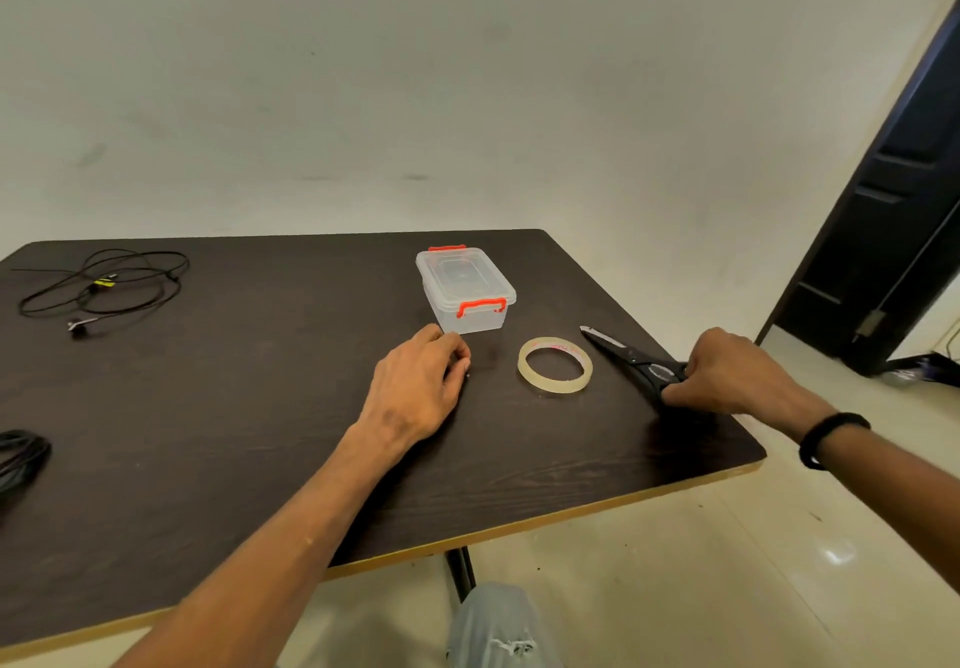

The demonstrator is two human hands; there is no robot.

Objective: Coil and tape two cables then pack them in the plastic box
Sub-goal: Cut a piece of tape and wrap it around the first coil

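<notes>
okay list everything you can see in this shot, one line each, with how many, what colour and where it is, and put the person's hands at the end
table: one, dark brown wood grain with a pale edge, fills the lower left
plastic box: one, clear with red latches, lid on, far middle of the table
tape roll: one, clear yellowish, lying flat, nearer than the box and to its right
scissors: one pair, black, right of the tape near the table's right edge
loose cable: one, black, sprawled at the far left corner
coiled cable: one, black, cut off by the left frame edge
door: one, dark, at the right
wristband: one, black, on the right wrist
left hand: one, fingers curled, on the table beside the box; whether it holds anything cannot be told
right hand: one, grips the scissors' handles
</notes>
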